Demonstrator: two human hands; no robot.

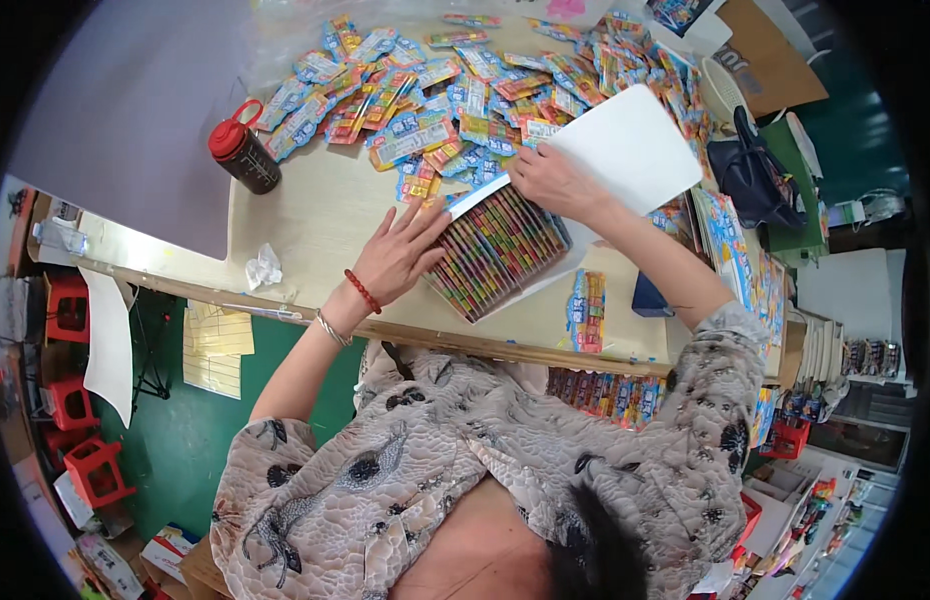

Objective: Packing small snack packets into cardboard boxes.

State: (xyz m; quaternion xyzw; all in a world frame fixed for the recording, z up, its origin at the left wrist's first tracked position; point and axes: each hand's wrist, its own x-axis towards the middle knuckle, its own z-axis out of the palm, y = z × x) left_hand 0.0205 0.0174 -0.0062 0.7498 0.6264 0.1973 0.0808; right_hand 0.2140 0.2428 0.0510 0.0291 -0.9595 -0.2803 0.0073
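A white cardboard box sits tilted near the table's front edge, packed with rows of small multicoloured packs standing on edge. My left hand lies along the box's left side, fingers stretched out over its far left corner. At the far side, the fingers of my right hand are bent closed on the white flap that runs along the box's edge. A large white panel spreads beyond my right wrist; its join to the box is hidden.
Colourful blister packs lie heaped across the table's far side. One pack rests right of the box. A dark bottle with a red lid and crumpled tissue stand left. A dark blue bag is at right.
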